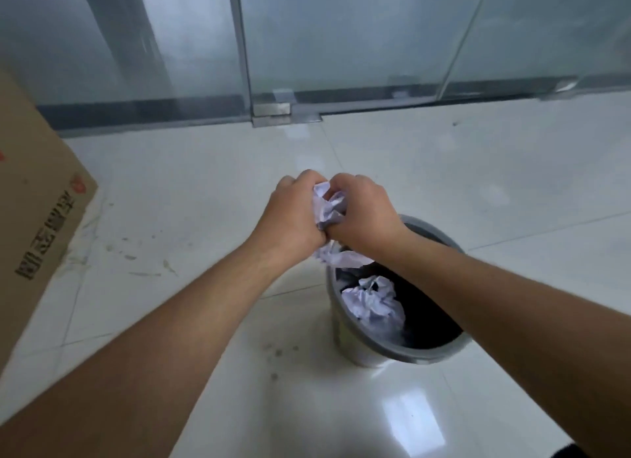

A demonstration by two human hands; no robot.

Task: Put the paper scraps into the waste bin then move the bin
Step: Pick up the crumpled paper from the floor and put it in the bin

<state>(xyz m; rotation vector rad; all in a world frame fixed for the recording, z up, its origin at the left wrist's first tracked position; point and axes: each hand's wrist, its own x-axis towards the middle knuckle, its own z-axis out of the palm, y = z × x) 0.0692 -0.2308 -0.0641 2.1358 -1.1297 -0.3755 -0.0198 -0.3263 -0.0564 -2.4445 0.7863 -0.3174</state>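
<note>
A grey round waste bin (pixel 345 334) stands on the white tiled floor, right of centre. A crumpled white paper wad (pixel 374 302) lies inside it. My left hand (pixel 293 215) and my right hand (pixel 365 211) press together just above the bin's far left rim. Both are closed around a bunch of crumpled white paper scraps (pixel 328 209). Part of that paper hangs out below the hands (pixel 338 257), over the bin's rim. Both forearms reach in from the bottom corners, and my right forearm hides the bin's right side.
A large brown cardboard box (pixel 37 198) stands at the left edge. A frosted glass wall and door with a metal floor fitting (pixel 271 111) runs across the back. Scuff marks and dirt spots mark the tiles left of the bin.
</note>
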